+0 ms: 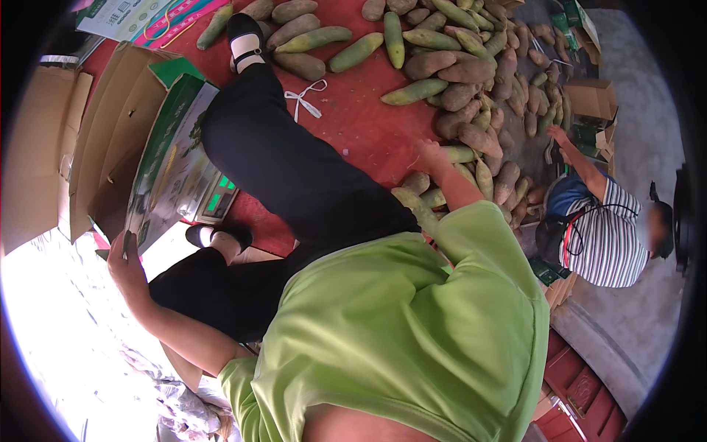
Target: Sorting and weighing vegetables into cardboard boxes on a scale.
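the person in the green shirt (pixel 412 317) leans forward over the red floor (pixel 353 125), seated with one leg stretched out. the left hand (pixel 125 261) is closed on the lower corner of a green printed box (pixel 173 158), thumb over the edge, holding it tipped against an open brown carton (pixel 110 132). the right hand (pixel 431 153) reaches out to the pile of long green and brown fruit (pixel 471 110); the fingers look spread and rest on or just above one pale green piece (pixel 458 153) at the pile's near edge, but i cannot tell whether they have closed on it. a small scale (pixel 218 197) sits just beside the box, partly under the leg. a white tie (pixel 304 99) lies loose on the floor.

to do this well, as i judge it, the right hand should take one fruit around its middle, not its tip, so it lifts level and does not drag its neighbours. picking from the near edge keeps the heap from rolling. the left hand should hold the box steady and its mouth open toward the body, so the fruit goes in lengthwise without knocking the flap.

another person in a striped shirt (pixel 607 239) works at the far side of the pile, one hand (pixel 557 135) out near more cartons (pixel 593 99); keep clear of that reach.
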`<state>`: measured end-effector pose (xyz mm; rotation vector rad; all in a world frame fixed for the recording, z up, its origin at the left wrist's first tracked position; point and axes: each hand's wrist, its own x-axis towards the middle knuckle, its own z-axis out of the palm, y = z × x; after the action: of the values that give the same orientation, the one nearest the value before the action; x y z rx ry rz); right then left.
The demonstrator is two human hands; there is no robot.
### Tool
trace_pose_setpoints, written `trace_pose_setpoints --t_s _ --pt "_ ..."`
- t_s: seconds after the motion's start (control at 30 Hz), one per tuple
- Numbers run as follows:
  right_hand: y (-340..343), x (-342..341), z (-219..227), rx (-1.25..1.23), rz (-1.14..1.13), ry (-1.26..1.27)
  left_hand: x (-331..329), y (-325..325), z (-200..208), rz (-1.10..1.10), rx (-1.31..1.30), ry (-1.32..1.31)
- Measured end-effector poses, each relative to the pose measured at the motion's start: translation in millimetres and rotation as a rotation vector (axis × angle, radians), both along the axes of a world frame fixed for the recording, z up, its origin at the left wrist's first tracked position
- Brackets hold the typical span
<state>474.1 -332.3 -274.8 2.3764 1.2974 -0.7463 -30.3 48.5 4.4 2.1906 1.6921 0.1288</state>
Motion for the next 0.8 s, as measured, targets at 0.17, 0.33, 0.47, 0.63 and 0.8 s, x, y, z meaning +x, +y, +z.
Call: trace_pose_setpoints --t_s 0.17,0.33,0.47,0.63,0.8 --pt "-19 2 -17 -0.198 -0.008 -0.07 4 2 -4 0.019 0.003 -0.04" --pt "-35 3 -26 -0.26 0.086 -0.178 5 4 -11 0.072 0.003 -0.054" --pt "-11 4 -16 -0.526 0.206 -0.14 7 -2 0 0.037 0.062 0.001" --pt "-22 23 -18 -0.421 0.09 -0.186 22 -6 8 0.034 0.108 0.016" --pt "-12 39 -8 0.001 -0.553 -0.068 39 -15 25 0.063 0.102 0.076"
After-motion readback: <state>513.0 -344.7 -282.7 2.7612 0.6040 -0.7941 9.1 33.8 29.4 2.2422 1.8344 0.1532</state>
